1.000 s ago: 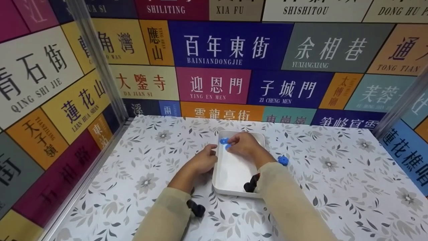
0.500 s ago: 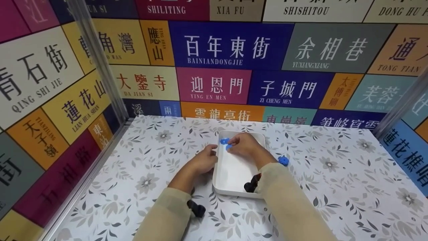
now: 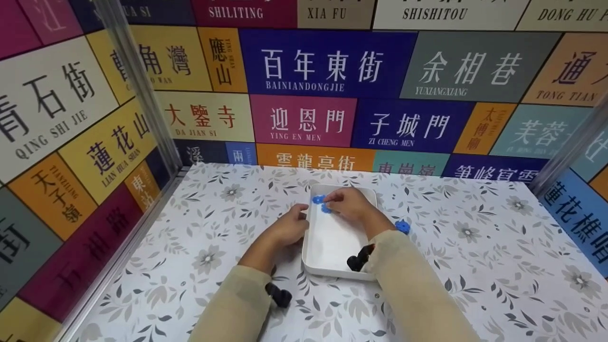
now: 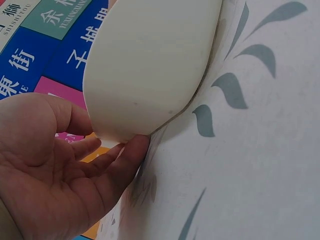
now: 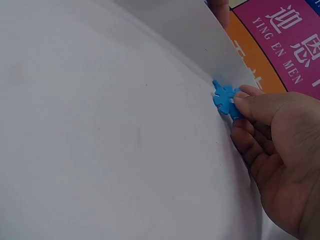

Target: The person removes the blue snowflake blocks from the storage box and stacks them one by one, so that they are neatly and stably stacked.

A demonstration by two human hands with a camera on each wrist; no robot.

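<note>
My left hand [image 3: 287, 229] is at the left wall of a white rectangular tray [image 3: 308, 247]; in the left wrist view its thumb and fingers [image 4: 132, 157] hold the tray's outer wall near a rounded corner, with the thumb tip hidden. Inside the tray's far left part, my right hand [image 3: 350, 203] pinches a blue notched plastic disc [image 3: 326, 207] between thumb and fingertips. Seen in the right wrist view, the disc [image 5: 226, 101] has slots round its edge, and blue bits show edge-on beside it. Another blue piece [image 3: 317, 199] is beyond it in the tray.
A blue notched cluster [image 3: 403, 227] lies on the table just right of the tray. The table's flowered cover [image 3: 209, 259] spreads round everything. Panels printed with street names [image 3: 304, 121] rise behind and at both sides. Both wrists carry small black cameras [image 3: 280, 295].
My right hand has shifted very slightly, and a bit more of the pinched blue disc shows in the head view. The left hand and the tray have hardly moved.
</note>
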